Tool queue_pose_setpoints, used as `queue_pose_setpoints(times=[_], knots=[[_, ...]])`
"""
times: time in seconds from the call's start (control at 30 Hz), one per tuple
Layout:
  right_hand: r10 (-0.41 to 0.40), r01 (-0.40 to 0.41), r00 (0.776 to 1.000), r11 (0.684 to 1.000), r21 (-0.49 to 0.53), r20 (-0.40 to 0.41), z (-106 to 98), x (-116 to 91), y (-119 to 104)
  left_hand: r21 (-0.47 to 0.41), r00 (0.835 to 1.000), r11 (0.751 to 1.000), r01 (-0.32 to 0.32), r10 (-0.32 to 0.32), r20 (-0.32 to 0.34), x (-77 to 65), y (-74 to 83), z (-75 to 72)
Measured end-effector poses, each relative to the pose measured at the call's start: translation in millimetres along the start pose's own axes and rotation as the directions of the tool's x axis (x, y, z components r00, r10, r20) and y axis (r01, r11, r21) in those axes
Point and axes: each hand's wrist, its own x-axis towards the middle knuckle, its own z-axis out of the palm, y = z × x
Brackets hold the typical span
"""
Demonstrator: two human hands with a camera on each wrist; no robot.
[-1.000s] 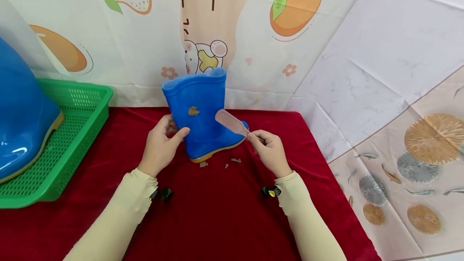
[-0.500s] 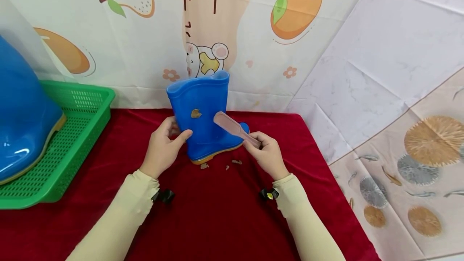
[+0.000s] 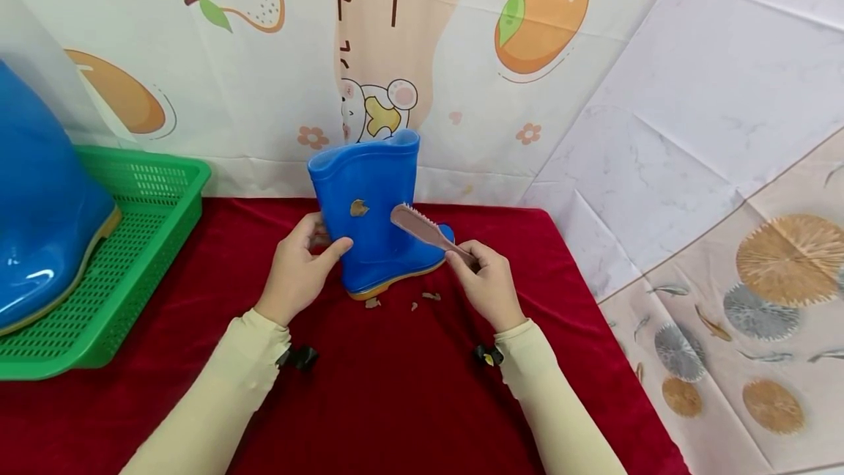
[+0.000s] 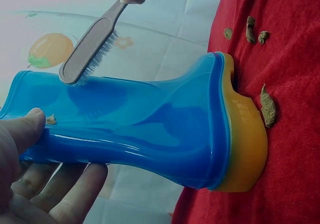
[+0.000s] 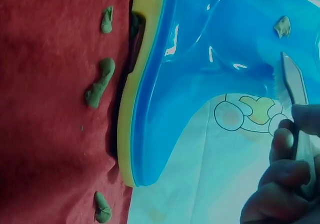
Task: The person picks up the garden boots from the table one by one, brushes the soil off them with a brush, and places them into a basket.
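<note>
A blue rubber boot (image 3: 379, 244) with a yellow sole stands on the red cloth, toe pointing right. My left hand (image 3: 297, 270) grips its shaft from the heel side, thumb on the near face and fingers behind. By its handle, my right hand (image 3: 488, 281) holds a pinkish-brown brush (image 3: 417, 226), whose head overlaps the front of the shaft. In the left wrist view the bristles (image 4: 102, 53) face the boot. A brown mud-like lump (image 3: 359, 208) sticks to the shaft. Several similar bits (image 3: 431, 296) lie on the cloth beside the sole.
At the left stands a green plastic basket (image 3: 198, 189) with a second, larger-looking blue boot (image 3: 39, 240) in it. A printed curtain (image 3: 250, 116) hangs right behind the table. The red cloth (image 3: 395, 394) covers the table, whose right edge runs past my right arm.
My right hand has turned the brush, so its bristles now show along the upper edge of the head. The left hand keeps its grip on the boot; the head view has shifted slightly.
</note>
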Motion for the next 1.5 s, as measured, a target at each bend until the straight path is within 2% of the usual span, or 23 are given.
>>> queue_pose_setpoints(times=[0.17,0.43,0.67,0.77,0.93,1.13,1.37,1.5], knots=[[0.013,-0.013,1.0,1.0,0.02,0.006,1.9,-1.4,-3.5,-0.002,1.0,1.0,0.009,-0.009,0.005,-0.7,0.5,0.0],[-0.012,0.016,0.997,0.998,0.054,-0.071,2.9,0.4,-12.5,-0.001,1.0,1.0,-0.005,0.005,0.0,0.6,0.0,-0.2],[0.032,-0.032,0.997,0.999,-0.01,0.073,4.6,0.2,-13.4,-0.005,1.0,1.0,-0.009,0.009,0.007,0.8,0.6,-0.6],[0.01,-0.009,0.996,1.0,-0.014,0.087,4.5,0.0,-13.8,-0.007,1.0,1.0,-0.008,0.008,0.01,0.7,1.5,-0.7],[-0.067,0.069,0.997,0.997,-0.031,0.046,3.2,0.3,-14.1,-0.006,1.0,1.0,-0.008,0.009,0.016,0.6,2.5,-1.0],[-0.112,0.112,0.994,0.991,-0.072,-0.001,6.2,-2.3,-15.0,-0.003,1.0,1.0,0.008,-0.008,0.023,-1.1,0.8,-1.1],[-0.18,0.178,0.977,0.984,-0.022,-0.111,10.7,-6.3,-13.4,-0.011,0.999,1.0,0.004,-0.003,0.032,-1.6,-1.3,-0.4],[-0.201,0.202,0.97,0.979,-0.006,-0.138,12.9,-7.8,-12.6,-0.005,0.999,1.0,0.008,-0.008,0.038,-0.7,-1.7,0.0]])
